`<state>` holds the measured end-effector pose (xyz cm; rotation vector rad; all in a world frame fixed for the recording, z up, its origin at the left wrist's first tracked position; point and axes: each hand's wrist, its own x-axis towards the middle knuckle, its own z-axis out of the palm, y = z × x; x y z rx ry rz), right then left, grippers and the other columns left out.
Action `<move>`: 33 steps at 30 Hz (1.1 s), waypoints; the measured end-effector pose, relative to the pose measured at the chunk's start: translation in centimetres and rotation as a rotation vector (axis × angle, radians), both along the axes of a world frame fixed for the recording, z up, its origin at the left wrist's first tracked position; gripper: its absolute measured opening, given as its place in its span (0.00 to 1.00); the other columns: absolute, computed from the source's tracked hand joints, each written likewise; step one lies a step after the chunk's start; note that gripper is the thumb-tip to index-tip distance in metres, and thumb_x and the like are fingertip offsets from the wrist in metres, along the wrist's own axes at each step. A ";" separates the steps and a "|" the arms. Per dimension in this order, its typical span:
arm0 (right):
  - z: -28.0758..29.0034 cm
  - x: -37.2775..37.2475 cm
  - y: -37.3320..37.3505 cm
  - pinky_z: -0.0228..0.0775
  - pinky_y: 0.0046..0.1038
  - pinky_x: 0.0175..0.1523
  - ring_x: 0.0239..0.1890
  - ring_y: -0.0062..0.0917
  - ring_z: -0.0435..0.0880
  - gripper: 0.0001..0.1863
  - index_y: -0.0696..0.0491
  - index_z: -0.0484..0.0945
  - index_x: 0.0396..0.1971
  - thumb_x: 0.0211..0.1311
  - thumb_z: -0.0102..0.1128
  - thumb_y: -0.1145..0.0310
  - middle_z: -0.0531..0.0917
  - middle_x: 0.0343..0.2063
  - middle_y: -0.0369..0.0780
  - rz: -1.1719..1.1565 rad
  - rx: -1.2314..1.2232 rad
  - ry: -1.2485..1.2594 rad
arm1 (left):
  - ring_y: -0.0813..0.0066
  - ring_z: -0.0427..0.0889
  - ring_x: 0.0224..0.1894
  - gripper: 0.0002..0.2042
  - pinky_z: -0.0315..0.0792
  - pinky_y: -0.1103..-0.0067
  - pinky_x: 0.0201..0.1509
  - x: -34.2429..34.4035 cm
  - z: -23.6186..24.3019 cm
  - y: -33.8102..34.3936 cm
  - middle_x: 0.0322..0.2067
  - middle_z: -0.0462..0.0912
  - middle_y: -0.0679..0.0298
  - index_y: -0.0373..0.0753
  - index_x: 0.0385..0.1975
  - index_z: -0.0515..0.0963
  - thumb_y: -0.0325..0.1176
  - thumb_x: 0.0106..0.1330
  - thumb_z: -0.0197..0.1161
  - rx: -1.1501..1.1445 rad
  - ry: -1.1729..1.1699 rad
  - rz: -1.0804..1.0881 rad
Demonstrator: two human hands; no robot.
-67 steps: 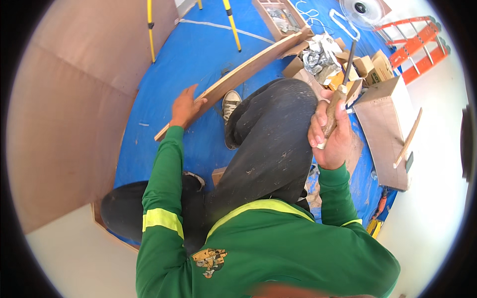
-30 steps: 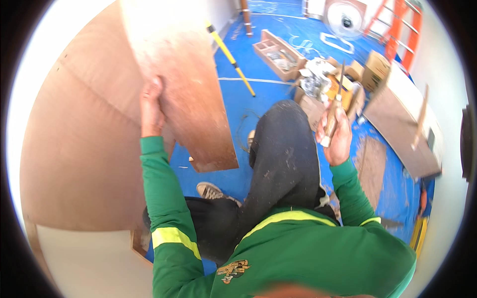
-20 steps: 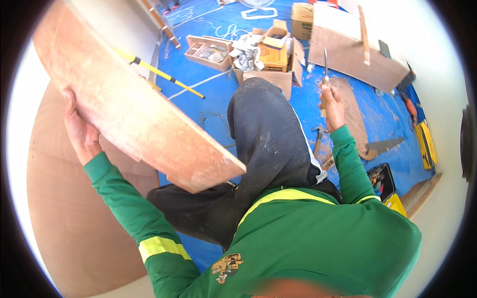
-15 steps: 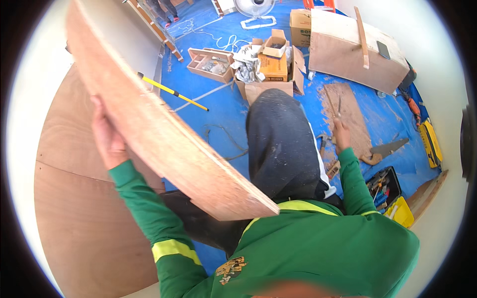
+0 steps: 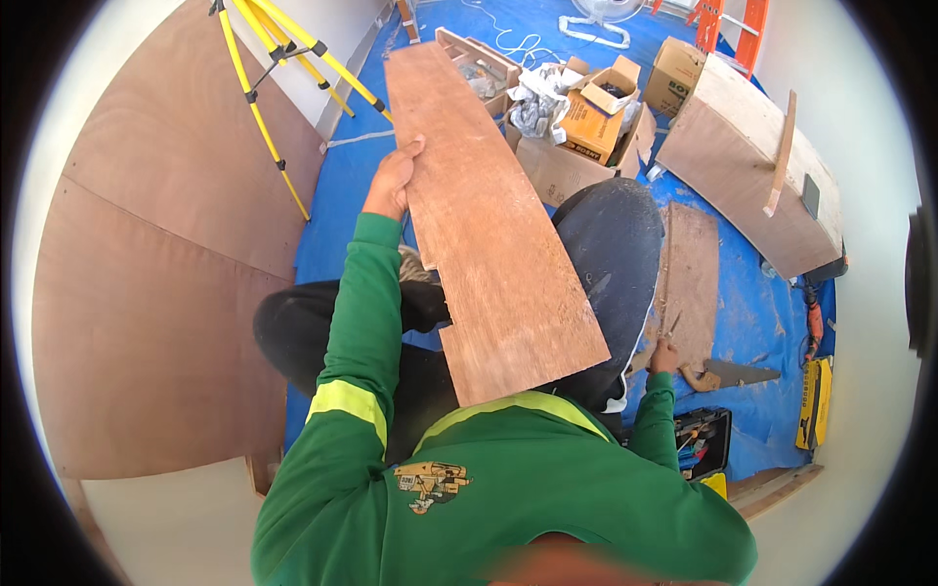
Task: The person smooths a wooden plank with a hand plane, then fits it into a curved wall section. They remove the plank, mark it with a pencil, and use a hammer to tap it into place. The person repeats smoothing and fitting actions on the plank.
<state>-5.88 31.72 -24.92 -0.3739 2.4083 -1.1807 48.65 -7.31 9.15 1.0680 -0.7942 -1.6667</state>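
Observation:
My left hand (image 5: 393,183) grips the left edge of a long plywood board (image 5: 489,234), its thumb on the face. The board slants across my lap, its near end close to my chest, with a rectangular notch cut in its left edge. Down at my right, my right hand (image 5: 664,356) is closed around a slim tool with a narrow pointed end (image 5: 674,322); its exact kind is too small to tell. Below that tool lies a flat plywood piece (image 5: 692,278) on the floor. A handsaw (image 5: 738,374) with a wooden handle rests beside my right hand.
Blue sheeting (image 5: 747,327) covers the floor. Ahead stand open cardboard boxes (image 5: 557,171), a wooden box (image 5: 747,161) and a yellow tripod (image 5: 278,156). A toolbox (image 5: 705,439) sits at my right, near a yellow case (image 5: 813,405). Curved plywood panelling (image 5: 147,293) rises at left.
The board has swung to the right and turned its broad face toward me, my left hand moving with it. My right hand has come nearer to me, still holding the slim tool.

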 end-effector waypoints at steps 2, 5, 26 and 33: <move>-1.0 -0.1 1.4 0.77 0.45 0.53 0.43 0.45 0.88 0.27 0.70 0.86 0.42 0.66 0.66 0.55 0.89 0.37 0.56 -0.072 0.069 -0.064 | 0.56 0.91 0.50 0.21 0.87 0.61 0.53 -0.2 -1.8 -0.5 0.53 0.88 0.47 0.25 0.63 0.75 0.35 0.79 0.63 0.074 -0.015 0.017; -2.0 0.4 3.0 0.76 0.46 0.55 0.47 0.49 0.88 0.27 0.70 0.86 0.44 0.64 0.67 0.55 0.89 0.42 0.60 -0.077 0.144 0.002 | 0.55 0.91 0.51 0.21 0.88 0.60 0.54 -0.3 -4.0 -1.0 0.54 0.88 0.45 0.24 0.64 0.75 0.34 0.79 0.63 0.121 0.003 -0.019; -3.4 2.3 6.3 0.78 0.42 0.62 0.54 0.51 0.88 0.28 0.61 0.81 0.58 0.64 0.73 0.59 0.88 0.49 0.58 -0.179 0.196 0.130 | 0.53 0.84 0.64 0.29 0.79 0.58 0.69 -3.3 -19.1 -1.7 0.64 0.83 0.50 0.34 0.71 0.72 0.52 0.82 0.57 0.374 0.047 -0.143; -3.6 2.3 6.1 0.80 0.42 0.57 0.48 0.46 0.90 0.24 0.61 0.83 0.49 0.61 0.72 0.59 0.90 0.43 0.54 -0.080 0.322 0.135 | 0.55 0.81 0.67 0.28 0.76 0.58 0.73 -3.5 -18.6 1.5 0.68 0.80 0.52 0.36 0.72 0.70 0.50 0.84 0.56 0.400 -0.033 -0.104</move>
